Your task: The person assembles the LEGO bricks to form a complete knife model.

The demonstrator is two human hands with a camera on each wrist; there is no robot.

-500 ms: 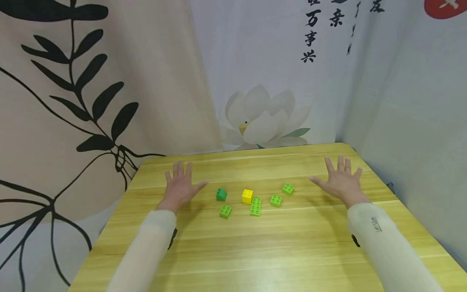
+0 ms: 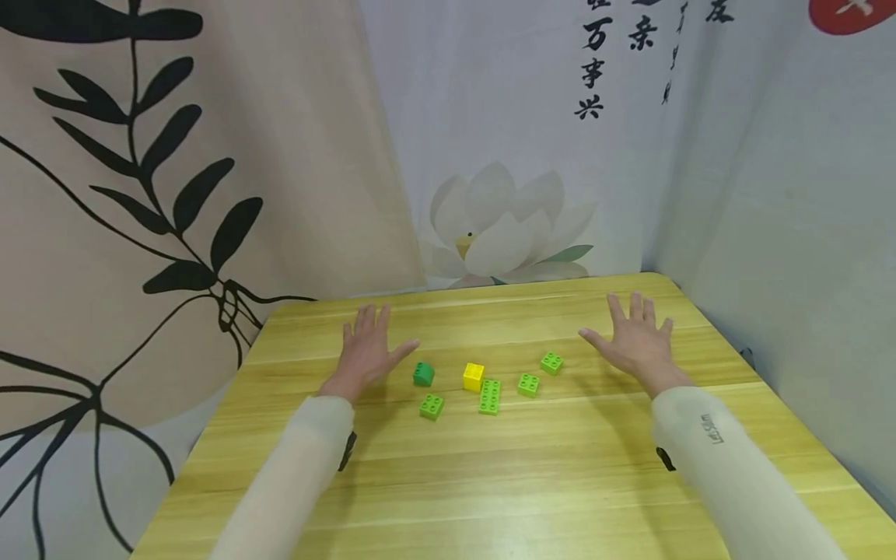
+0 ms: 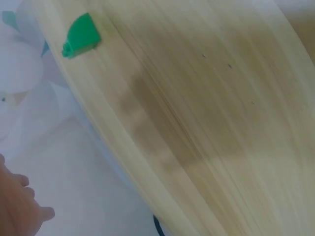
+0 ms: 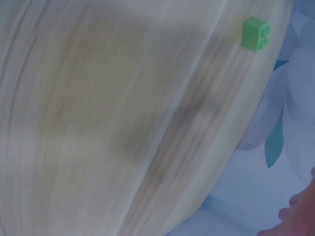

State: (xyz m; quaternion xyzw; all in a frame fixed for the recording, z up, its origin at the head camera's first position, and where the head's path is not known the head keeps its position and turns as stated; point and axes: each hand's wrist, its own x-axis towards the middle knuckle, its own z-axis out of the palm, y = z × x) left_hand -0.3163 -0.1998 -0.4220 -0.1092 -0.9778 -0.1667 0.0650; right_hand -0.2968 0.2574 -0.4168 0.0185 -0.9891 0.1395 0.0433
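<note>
My left hand (image 2: 365,354) hovers over the left part of the table with its fingers spread and nothing in it. A dark green curved brick (image 2: 423,374) is the block closest to it, and a light green brick (image 2: 432,406) lies nearer the front. My right hand (image 2: 640,346), fingers also spread and holding nothing, is over the right part. Closest to that hand is a light green brick (image 2: 551,362), with another green brick (image 2: 528,385) beside it. Between the hands, a yellow brick (image 2: 473,377) sits behind a longer light green brick (image 2: 490,397).
The wooden table (image 2: 504,482) carries the loose bricks around its middle. Behind it hangs a pale cloth (image 2: 504,140) printed with a lotus and dark characters. A beige cloth (image 2: 301,155) with black leaves is on the left.
Both hands have moved inward toward the bricks, the left hand to the right and the right hand to the left. The bricks lie as before.
</note>
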